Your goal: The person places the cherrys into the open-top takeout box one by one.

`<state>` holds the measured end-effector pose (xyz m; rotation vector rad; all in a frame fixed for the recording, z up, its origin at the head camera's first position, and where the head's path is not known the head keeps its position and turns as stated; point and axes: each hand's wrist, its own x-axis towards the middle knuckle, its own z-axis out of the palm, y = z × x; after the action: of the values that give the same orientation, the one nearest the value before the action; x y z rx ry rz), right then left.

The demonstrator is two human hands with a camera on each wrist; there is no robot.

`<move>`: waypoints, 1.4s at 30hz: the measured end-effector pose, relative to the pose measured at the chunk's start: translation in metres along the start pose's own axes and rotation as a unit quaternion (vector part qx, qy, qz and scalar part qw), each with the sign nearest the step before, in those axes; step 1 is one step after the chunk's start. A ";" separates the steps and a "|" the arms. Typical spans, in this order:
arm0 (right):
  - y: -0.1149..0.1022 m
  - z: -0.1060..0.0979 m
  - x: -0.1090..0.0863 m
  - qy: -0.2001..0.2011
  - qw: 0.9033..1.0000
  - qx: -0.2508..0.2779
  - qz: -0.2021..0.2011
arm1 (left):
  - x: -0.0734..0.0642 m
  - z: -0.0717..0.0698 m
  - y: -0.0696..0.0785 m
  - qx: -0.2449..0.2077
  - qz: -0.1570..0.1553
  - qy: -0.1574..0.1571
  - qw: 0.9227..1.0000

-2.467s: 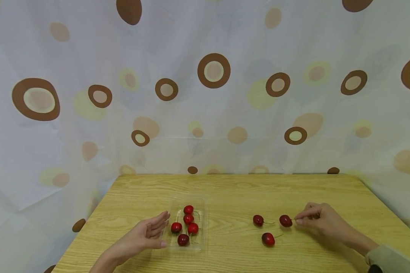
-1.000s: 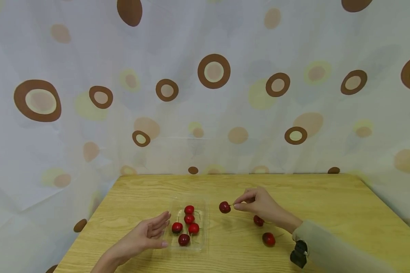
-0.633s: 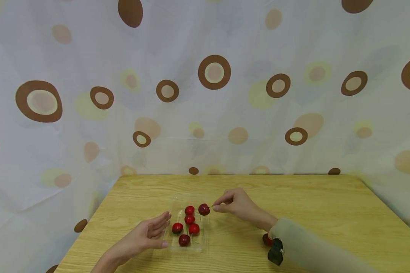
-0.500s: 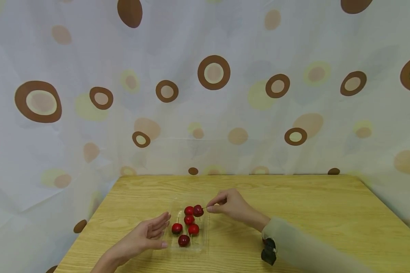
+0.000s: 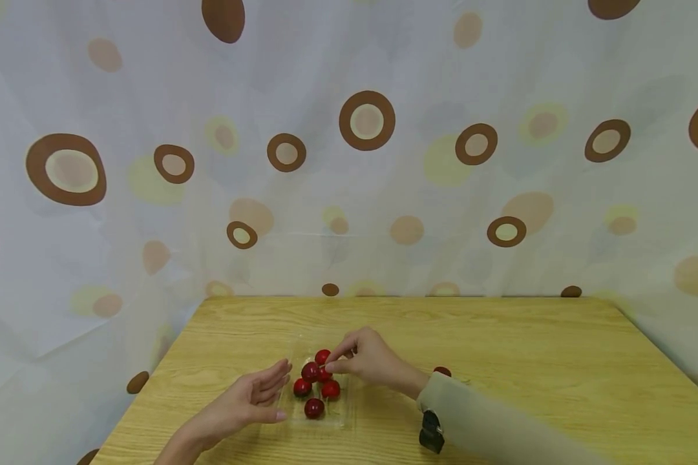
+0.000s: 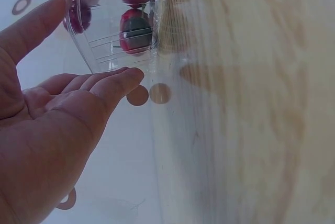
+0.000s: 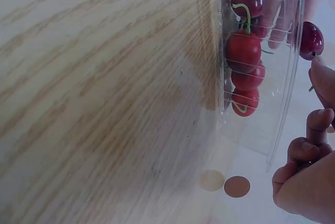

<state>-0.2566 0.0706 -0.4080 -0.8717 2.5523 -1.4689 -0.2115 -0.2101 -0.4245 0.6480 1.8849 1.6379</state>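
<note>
A clear plastic box point(image 5: 349, 416) stands on the table with several red cherries point(image 7: 244, 51) inside. My right hand point(image 5: 372, 360) pinches a dark red cherry point(image 5: 310, 371) by its stem between thumb and forefinger. That cherry hangs over the box; in the right wrist view the held cherry point(image 7: 312, 41) is above the rim. My left hand point(image 5: 250, 397) is at the left side of the box, palm toward it, with relaxed fingers. In the left wrist view its fingertips point(image 6: 135, 75) lie right at the box's wall.
Beyond my right forearm a loose cherry point(image 5: 442, 371) lies on the wooden table point(image 5: 535, 336), partly hidden by the sleeve point(image 5: 471, 407). A black band point(image 5: 432, 433) is on the right wrist. A curtain with brown ovals point(image 5: 366, 194) hangs behind the table.
My right hand has picked up a cherry from the right side and carried it left to over the box. The forearm now covers where another loose cherry lay. My left hand has stayed put.
</note>
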 end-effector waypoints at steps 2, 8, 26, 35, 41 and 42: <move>0.000 0.002 0.001 -0.002 1.000 -0.005 -0.001 | 0.000 0.000 0.000 -0.001 -0.002 0.000 1.000; -0.001 0.005 0.002 -0.003 1.000 -0.010 -0.010 | 0.000 0.000 0.001 0.001 -0.001 0.001 1.000; -0.003 0.014 0.006 -0.011 0.999 -0.041 -0.020 | -0.001 -0.001 0.001 0.001 0.001 -0.004 1.000; -0.003 0.003 0.000 0.003 0.999 -0.040 0.007 | -0.001 -0.001 0.001 -0.002 -0.002 -0.003 1.000; 0.002 -0.020 -0.014 0.024 0.999 -0.034 -0.012 | -0.001 -0.001 0.000 -0.002 -0.003 -0.001 1.000; 0.004 -0.024 -0.017 0.028 0.999 -0.035 -0.013 | -0.001 -0.001 0.000 -0.001 -0.004 -0.001 1.000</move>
<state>-0.2521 0.0993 -0.4015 -0.8877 2.6565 -1.4389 -0.2114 -0.2118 -0.4237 0.6410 1.8809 1.6345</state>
